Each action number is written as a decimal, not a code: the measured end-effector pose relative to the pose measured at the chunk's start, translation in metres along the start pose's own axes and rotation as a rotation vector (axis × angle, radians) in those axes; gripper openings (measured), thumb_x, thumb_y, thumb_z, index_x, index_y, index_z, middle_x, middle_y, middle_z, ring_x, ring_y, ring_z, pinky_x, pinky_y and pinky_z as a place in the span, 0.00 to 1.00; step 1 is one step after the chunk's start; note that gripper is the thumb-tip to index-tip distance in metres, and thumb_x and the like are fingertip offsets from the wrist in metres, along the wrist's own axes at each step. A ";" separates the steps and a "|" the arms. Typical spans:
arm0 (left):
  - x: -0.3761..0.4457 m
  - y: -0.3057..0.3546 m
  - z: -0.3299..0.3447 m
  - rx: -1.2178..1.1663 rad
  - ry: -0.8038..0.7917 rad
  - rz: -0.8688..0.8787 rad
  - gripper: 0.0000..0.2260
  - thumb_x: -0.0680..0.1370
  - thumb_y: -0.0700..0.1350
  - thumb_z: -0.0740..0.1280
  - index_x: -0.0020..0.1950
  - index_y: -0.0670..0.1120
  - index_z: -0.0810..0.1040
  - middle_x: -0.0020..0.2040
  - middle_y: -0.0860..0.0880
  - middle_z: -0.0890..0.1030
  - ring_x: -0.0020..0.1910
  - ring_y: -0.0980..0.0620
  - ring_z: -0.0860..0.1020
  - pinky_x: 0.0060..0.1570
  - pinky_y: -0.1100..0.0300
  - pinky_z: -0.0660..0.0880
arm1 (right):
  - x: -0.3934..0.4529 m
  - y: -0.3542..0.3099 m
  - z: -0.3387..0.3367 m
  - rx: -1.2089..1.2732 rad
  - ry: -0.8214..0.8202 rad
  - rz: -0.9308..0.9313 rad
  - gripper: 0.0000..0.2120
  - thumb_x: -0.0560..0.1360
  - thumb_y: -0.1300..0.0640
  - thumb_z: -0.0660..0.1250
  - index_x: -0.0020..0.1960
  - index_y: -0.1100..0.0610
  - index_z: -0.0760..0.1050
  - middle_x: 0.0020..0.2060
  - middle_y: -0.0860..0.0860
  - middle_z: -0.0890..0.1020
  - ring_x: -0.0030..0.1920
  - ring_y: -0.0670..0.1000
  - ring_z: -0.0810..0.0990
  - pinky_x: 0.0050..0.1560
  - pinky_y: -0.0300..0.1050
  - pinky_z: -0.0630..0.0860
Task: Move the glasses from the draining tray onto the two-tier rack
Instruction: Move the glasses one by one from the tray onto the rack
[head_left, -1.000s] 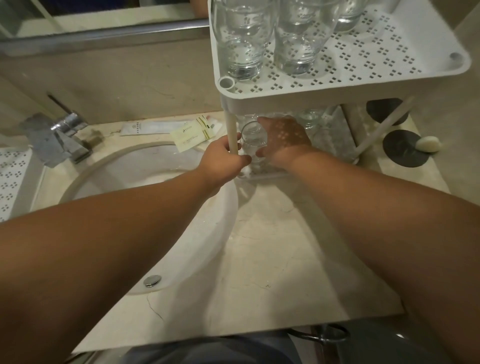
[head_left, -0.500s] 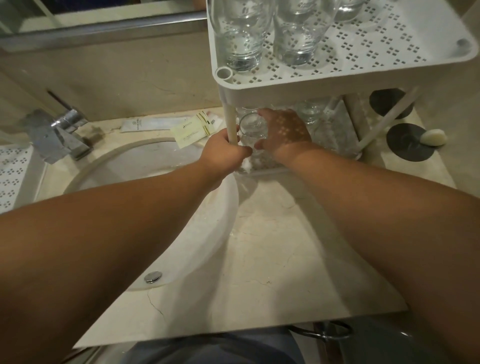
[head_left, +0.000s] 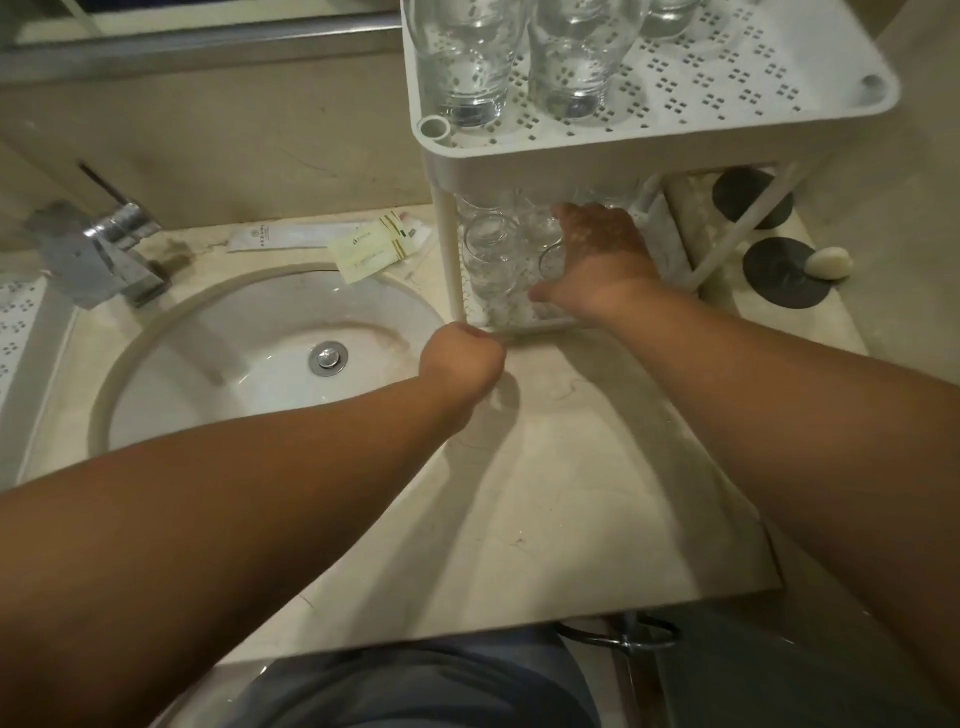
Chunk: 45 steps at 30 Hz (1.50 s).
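The white two-tier rack (head_left: 519, 156) stands on the counter to the right of the sink. Three clear glasses (head_left: 462, 62) stand on its perforated top tier. On the lower tier stands one glass (head_left: 488, 260) behind the front left post. My right hand (head_left: 597, 260) reaches under the top tier and grips another glass (head_left: 551, 265) beside it. My left hand (head_left: 462, 358) is curled in a fist at the front left corner of the lower tier, with nothing seen in it. The white perforated draining tray (head_left: 15, 322) shows at the far left edge.
A round sink (head_left: 249, 332) with a chrome tap (head_left: 104, 249) lies left of the rack. Paper sachets (head_left: 374, 244) lie behind the sink. Two black round mats (head_left: 779, 275) and a white soap (head_left: 828, 262) sit right of the rack. The counter edge (head_left: 519, 618) runs in front.
My left hand has let go of the rack's front post and dropped to the lower tier's corner. My right hand has gone further right, deeper into the lower tier.
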<state>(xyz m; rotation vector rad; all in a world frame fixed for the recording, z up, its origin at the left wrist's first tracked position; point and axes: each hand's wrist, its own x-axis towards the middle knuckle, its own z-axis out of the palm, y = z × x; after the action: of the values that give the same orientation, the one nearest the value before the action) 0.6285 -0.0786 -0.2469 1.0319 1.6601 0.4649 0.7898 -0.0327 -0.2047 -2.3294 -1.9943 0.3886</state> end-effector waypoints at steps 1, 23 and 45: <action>-0.002 0.001 0.006 -0.011 -0.038 0.022 0.10 0.75 0.38 0.64 0.53 0.45 0.80 0.49 0.45 0.83 0.47 0.45 0.83 0.40 0.56 0.80 | -0.001 0.003 -0.002 -0.027 -0.005 0.006 0.46 0.64 0.37 0.76 0.75 0.52 0.61 0.68 0.55 0.71 0.69 0.60 0.67 0.70 0.53 0.66; -0.009 0.051 0.040 -0.327 -0.315 -0.060 0.14 0.78 0.52 0.67 0.62 0.49 0.78 0.58 0.51 0.79 0.51 0.47 0.81 0.47 0.52 0.77 | 0.011 0.016 -0.008 -0.171 -0.065 -0.037 0.29 0.71 0.42 0.72 0.67 0.55 0.72 0.58 0.54 0.80 0.61 0.57 0.76 0.66 0.51 0.69; -0.003 0.067 0.041 -0.393 -0.332 -0.065 0.18 0.67 0.48 0.69 0.57 0.50 0.81 0.59 0.55 0.78 0.55 0.46 0.82 0.50 0.51 0.79 | 0.030 0.016 -0.006 -0.127 0.008 -0.087 0.26 0.73 0.51 0.73 0.67 0.60 0.71 0.57 0.58 0.81 0.60 0.59 0.77 0.63 0.51 0.72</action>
<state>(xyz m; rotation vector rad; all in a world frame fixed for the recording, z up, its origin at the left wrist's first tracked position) 0.6925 -0.0516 -0.2099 0.7160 1.2407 0.5202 0.8108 -0.0053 -0.2073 -2.3002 -2.1679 0.2550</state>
